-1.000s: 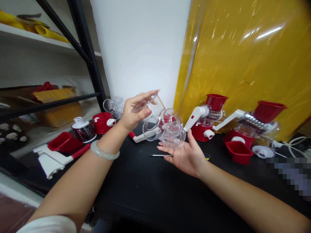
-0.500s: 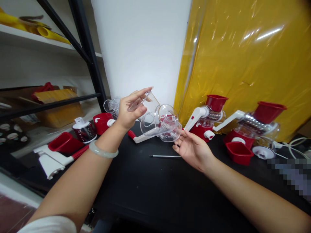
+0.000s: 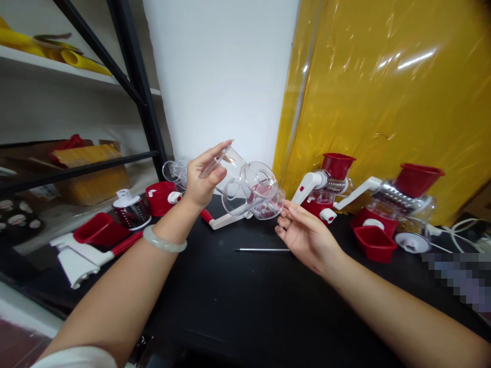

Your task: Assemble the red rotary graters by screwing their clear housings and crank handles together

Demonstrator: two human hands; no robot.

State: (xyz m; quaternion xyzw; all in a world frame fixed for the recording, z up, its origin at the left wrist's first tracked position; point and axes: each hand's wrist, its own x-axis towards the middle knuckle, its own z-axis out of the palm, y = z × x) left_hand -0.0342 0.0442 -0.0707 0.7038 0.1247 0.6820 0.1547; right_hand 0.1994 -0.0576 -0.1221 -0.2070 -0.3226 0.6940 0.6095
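Yellow plastic sheeting (image 3: 387, 102) and a white wall panel (image 3: 222, 76) are seen behind a black table (image 3: 238, 301), with dark metal shelving (image 3: 126, 76) at the left. Two assembled red-and-white rotary graters (image 3: 330, 186) are stood along the back of the table toward the right, and a red hopper with a white crank handle (image 3: 88, 245) is laid at the left edge beside a steel grater drum (image 3: 130, 210). A clear plastic housing (image 3: 249, 191) is held up above the table's middle. Its square chute end is pinched by the left hand (image 3: 201, 179), thumb on one wall and fingers pressed together along the other. The round open end is touched from below by the right hand (image 3: 307, 240), whose fingers are loosely curled and slightly spread. A thin metal rod (image 3: 261, 249) is laid on the table just beneath that hand.
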